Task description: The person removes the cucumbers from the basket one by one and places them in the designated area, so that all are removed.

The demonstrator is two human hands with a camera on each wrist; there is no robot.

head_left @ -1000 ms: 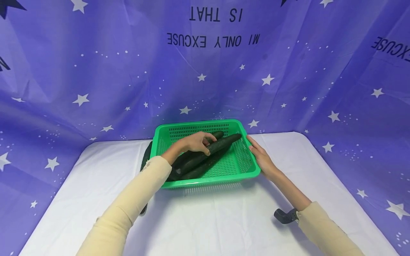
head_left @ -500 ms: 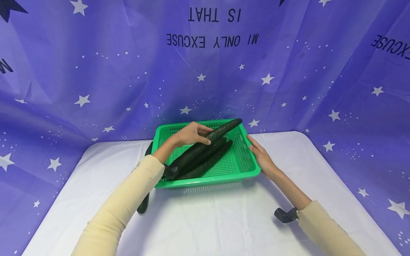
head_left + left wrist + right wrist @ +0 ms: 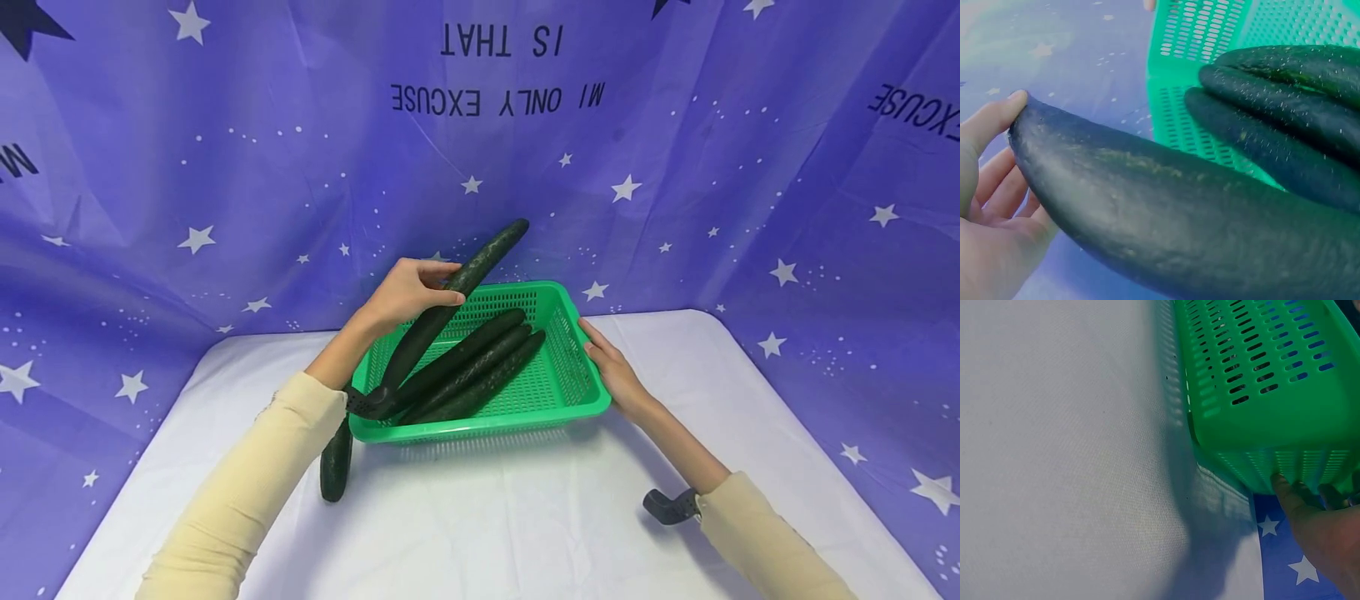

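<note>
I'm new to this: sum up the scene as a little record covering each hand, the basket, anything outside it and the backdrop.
Left hand: pinches a tilted cucumber, far end raised above the rim
Right hand: touches the outer right side of the green basket
Inside: three cucumbers side by side
Outside: one loose cucumber beside the left end
Backdrop: purple cloth with stars

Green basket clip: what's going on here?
A person's left hand holds one cucumber at a slant over the green basket, where three more cucumbers lie side by side. The right hand touches the basket's right end. Another cucumber lies on the white table, left of the basket.
</note>
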